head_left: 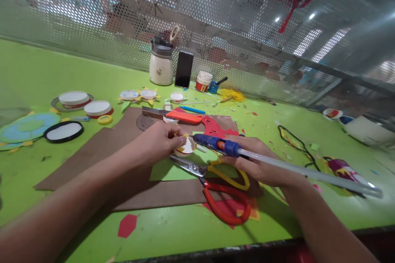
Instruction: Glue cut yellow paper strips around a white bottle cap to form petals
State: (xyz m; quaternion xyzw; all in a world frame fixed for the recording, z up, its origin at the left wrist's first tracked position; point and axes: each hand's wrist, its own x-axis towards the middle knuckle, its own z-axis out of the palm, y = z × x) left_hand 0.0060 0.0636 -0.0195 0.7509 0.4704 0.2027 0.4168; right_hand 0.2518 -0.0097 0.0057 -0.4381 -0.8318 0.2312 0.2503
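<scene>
My right hand [262, 158] grips a blue glue gun [212, 141], and a long clear glue stick [302, 170] runs out of its back end. The gun's nozzle points left, close to my left fingertips. With closed fingers my left hand [160, 139] pinches a small yellow paper piece [185, 139] at a round white lid [187, 148]. Below both hands lie large scissors [197, 168] with one yellow and one red handle, on brown sheets [135, 193] and a green paper. Behind them rests an orange-handled cutter knife [185, 117] beside a cut red paper [212, 127].
White lids [74, 98] and a blue paper disc [31, 127] lie at left. Along the back stand a white jug [161, 65], a black phone [184, 70] and a paint jar [203, 81], before a perforated metal screen [123, 20]. A black cord [298, 148] and paper scraps lie at right.
</scene>
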